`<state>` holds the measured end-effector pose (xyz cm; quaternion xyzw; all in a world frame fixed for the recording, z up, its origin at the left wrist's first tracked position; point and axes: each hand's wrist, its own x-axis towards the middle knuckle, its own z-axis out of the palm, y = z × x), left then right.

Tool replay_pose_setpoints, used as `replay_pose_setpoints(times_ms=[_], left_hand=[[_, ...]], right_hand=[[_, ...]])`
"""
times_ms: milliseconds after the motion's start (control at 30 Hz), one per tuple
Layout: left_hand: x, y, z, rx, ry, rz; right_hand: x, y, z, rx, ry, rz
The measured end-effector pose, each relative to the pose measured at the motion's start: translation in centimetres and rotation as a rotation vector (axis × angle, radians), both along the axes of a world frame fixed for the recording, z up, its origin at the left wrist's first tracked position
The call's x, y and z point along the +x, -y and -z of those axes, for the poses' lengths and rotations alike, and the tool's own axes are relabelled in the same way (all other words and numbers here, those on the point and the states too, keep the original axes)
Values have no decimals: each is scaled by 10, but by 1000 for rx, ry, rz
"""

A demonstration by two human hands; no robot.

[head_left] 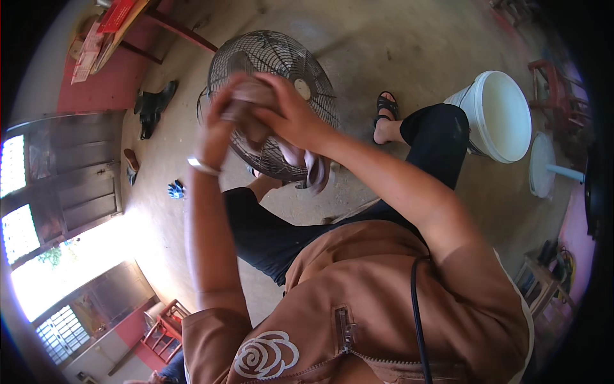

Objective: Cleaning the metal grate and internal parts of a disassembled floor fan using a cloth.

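Observation:
A greyish-brown cloth (254, 96) is bunched up between my two hands, and a loose end of it hangs down toward my legs. My left hand (222, 110), with a light band on its wrist, is closed on the cloth's left side and smeared by motion. Fingers of my right hand (288, 114) wrap round the other side of the same cloth. Right behind and below my hands is a round fan (300, 61) with a dark wire cage and a pale hub. Whether the cloth touches the cage I cannot tell.
A white bucket (470, 105) stands beside my right knee, with a round white lid (542, 165) farther right. Dark boots (153, 105) and a blue item (176, 189) lie on the floor at left. A table (118, 35) is at the far left, near an open doorway (70, 256).

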<state>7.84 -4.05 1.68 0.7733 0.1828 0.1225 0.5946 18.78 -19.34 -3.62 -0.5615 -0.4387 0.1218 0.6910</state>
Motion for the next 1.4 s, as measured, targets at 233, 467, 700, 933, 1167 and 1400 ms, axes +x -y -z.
replay_pose_setpoints(times_ms=[233, 467, 700, 933, 1167, 1400], left_hand=[[-30, -36, 63, -94, -77, -591], [-30, 3, 101, 626, -264, -545], [-15, -7, 111, 591, -242, -804], [-7, -1, 116, 463, -133, -731], [-17, -2, 107, 420, -234, -817], [-13, 3, 96, 152, -165, -762]], right_hand=[[9, -82, 32, -226, 231, 279], [-30, -6, 120, -364, 156, 277], [-18, 103, 208, -673, -57, 367], [10, -60, 50, -305, 145, 176], [-10, 44, 153, -848, -63, 54], [2, -2, 120, -378, 124, 249]])
